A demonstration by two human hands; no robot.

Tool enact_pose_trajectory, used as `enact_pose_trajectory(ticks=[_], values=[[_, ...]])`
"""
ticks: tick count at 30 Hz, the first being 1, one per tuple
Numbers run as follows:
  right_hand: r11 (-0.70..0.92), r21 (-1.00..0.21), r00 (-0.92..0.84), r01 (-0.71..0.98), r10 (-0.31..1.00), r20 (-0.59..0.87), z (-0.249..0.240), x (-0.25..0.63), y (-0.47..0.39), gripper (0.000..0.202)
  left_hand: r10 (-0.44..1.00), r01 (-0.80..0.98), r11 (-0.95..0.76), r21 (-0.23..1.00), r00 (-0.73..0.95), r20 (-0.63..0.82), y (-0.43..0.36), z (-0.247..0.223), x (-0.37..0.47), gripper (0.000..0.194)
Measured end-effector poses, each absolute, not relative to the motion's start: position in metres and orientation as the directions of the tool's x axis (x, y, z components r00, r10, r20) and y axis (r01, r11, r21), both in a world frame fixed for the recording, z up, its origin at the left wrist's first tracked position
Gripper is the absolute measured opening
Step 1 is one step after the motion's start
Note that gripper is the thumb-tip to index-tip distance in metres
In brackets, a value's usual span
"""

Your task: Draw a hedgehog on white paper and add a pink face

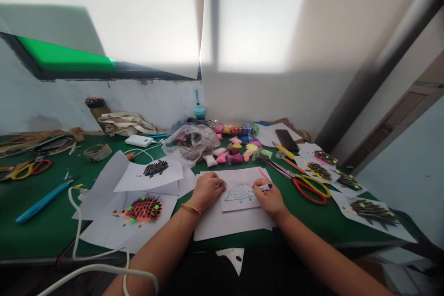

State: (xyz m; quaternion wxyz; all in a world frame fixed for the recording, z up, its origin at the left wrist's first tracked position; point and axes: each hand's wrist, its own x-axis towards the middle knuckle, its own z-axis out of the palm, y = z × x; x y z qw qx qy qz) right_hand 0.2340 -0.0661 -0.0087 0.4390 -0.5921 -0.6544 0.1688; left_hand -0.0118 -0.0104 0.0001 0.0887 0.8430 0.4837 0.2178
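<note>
Centre of frame: a white card [231,205] bearing a blue hedgehog drawing [239,193], lying on a paper stack [222,229]. Right hand [270,199]: fingers pinching a marker [266,187] at the drawing's right end. Left hand [208,190]: fingers bent near the card's upper left corner, beside a small pale item [221,185]; whether they grip it cannot be determined.

- Your support: one green-topped table [31,240]
- At your left: one slim blue-handled tool [43,203]
- At your right: red-and-yellow-handled metal scissors [294,177]
- Before you: stacked white paper sheets [215,227]
</note>
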Motion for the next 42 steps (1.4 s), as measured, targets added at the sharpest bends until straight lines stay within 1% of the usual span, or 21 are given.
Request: enact_pose_trajectory(ticks=[13,19,25,33,39,42], values=[[0.243,-0.758,0.055,0.605,0.937,0.344,-0.012,0.234,-0.0631,0.018,0.851,0.773,-0.521,0.362,0.436,0.293,-0.0102,-0.0011,-0.0118,0.016],[0.252,-0.748,0.09,0.614,0.919,0.383,-0.0095,0.2347,-0.065,0.021,0.858,0.776,-0.511,0.37,0.434,0.276,-0.0104,0.0001,-0.0117,0.017],[0.276,-0.761,0.054,0.588,0.925,0.377,-0.0107,0.2333,-0.0616,0.02,0.851,0.772,-0.521,0.364,0.436,0.293,-0.0083,-0.0034,-0.0122,0.016],[0.254,-0.744,0.044,0.617,0.934,0.355,-0.0071,0.2328,-0.0633,0.02,0.849,0.772,-0.524,0.36,0.44,0.292,-0.0087,-0.0033,-0.0129,0.017],[0.271,-0.762,0.11,0.589,0.907,0.407,-0.0069,0.2338,-0.064,0.023,0.854,0.776,-0.517,0.362,0.435,0.286,-0.0093,-0.0029,-0.0126,0.017],[0.274,-0.763,0.087,0.585,0.915,0.395,-0.0061,0.2331,-0.0632,0.023,0.856,0.778,-0.513,0.362,0.434,0.281,-0.0096,-0.0022,-0.0122,0.017]])
